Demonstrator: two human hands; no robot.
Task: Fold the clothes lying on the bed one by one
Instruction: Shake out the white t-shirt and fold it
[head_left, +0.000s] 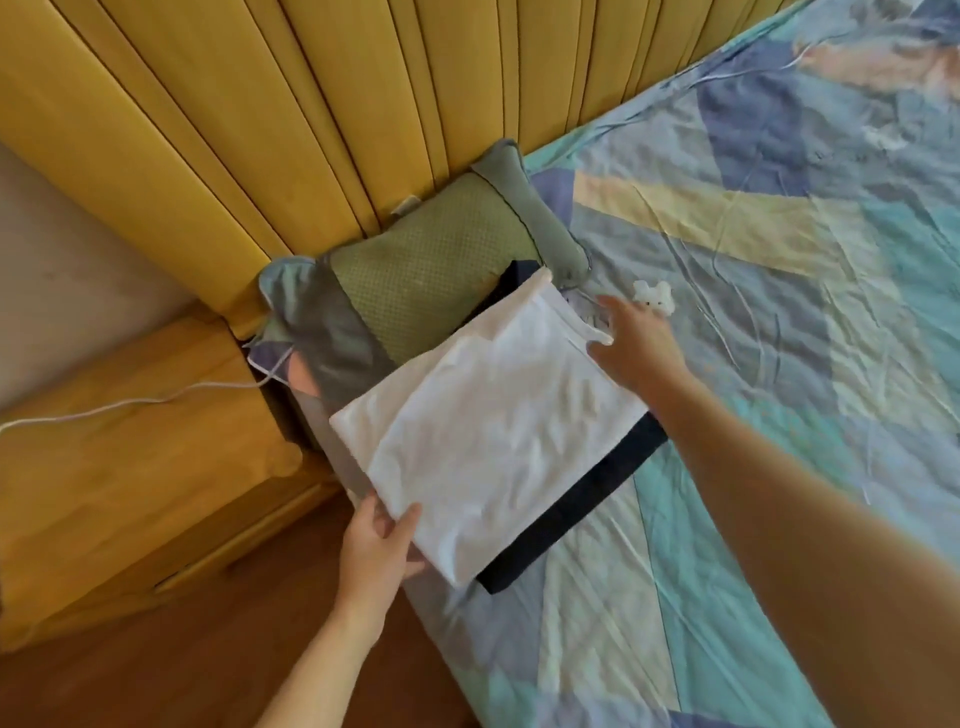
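A folded white garment lies on top of a folded dark navy garment, near the pillow at the head of the bed. My left hand grips the white garment's near left corner, thumb on top and fingers underneath. At the garment's far right edge my right hand hovers or rests with fingers spread and relaxed, holding nothing. Both forearms reach in from the bottom of the view.
A green and grey pillow leans against the yellow padded headboard. The bed has a patchwork blue and teal sheet. A small white fluffy object lies beside my right hand. A wooden nightstand with a white cable stands at left.
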